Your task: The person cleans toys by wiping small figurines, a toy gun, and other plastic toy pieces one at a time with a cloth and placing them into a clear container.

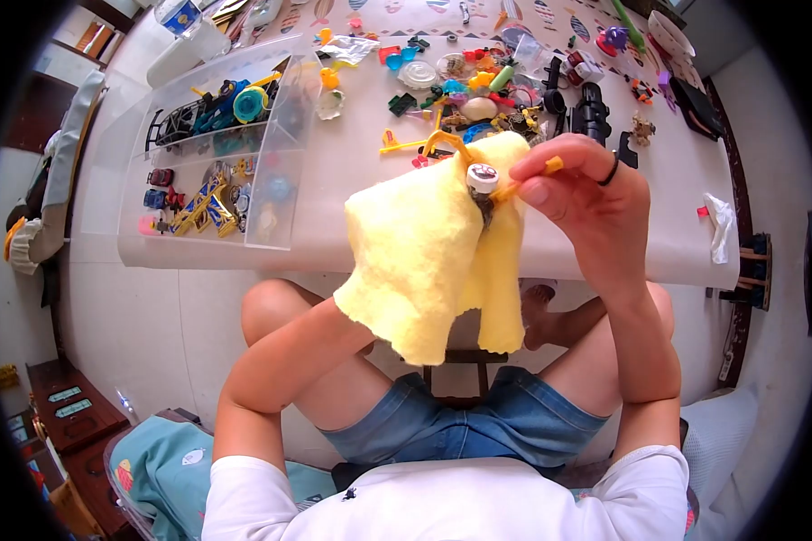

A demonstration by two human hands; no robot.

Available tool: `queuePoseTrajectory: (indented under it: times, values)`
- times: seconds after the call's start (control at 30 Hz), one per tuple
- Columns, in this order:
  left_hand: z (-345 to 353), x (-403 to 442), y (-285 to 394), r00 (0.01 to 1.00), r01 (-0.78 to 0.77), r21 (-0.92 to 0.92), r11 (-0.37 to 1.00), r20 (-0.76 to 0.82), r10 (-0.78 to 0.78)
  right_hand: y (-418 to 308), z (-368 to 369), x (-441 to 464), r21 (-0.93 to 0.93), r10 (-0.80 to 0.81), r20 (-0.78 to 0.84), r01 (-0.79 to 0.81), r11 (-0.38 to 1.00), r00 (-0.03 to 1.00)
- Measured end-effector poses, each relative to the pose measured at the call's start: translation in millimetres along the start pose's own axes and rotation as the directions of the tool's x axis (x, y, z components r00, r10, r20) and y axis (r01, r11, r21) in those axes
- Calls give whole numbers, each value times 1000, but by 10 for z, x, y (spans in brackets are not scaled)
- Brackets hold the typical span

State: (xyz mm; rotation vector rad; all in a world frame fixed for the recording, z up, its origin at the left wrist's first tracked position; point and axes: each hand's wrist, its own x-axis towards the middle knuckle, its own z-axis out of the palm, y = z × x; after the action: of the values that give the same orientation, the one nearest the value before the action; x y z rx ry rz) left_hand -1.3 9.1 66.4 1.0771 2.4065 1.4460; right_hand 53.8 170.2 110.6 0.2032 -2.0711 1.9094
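Observation:
A yellow cloth (415, 248) hangs draped over my left hand, whose fingers are hidden beneath it. At the top of the cloth, a small toy with a round white part (483, 178) and a curved orange-yellow piece (448, 142) rests against the fabric. My right hand (586, 194) is beside it at the right, its thumb and index finger pinched on a small orange-yellow piece (553, 165) that touches the toy's side. Both hands are raised over the near edge of the table (325, 248).
A clear divided box (284, 203) with toy parts stands at the left. Many small colourful toys (478, 108) lie in a pile behind my hands. A black toy piece (591, 113), a dark pouch (697, 108) and a crumpled white wrapper (720, 227) are at the right.

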Motion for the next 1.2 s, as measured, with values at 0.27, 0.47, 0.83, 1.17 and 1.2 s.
queuePoseTrajectory:
  times: [0.27,0.47,0.83,1.17,1.2]
  values:
    - [81,-56,-109,962,270,-498,824,106,-251,-18,-55,10,132,55,40,-60,989,998]
    - [69,-13,-120,995,101,-241,965,39,-95,13,-28,-6,99,64,19,-65,993,998]
    - [47,-239,-270,942,326,-850,414,255,-218,6,-91,10,82,-40,95,32,996,995]
    - [60,-67,-245,960,277,-700,659,222,-168,49,-90,10,181,-19,83,4,983,996]
    - [52,-10,-177,982,168,-473,865,155,-106,72,-96,15,156,-45,66,34,987,997]
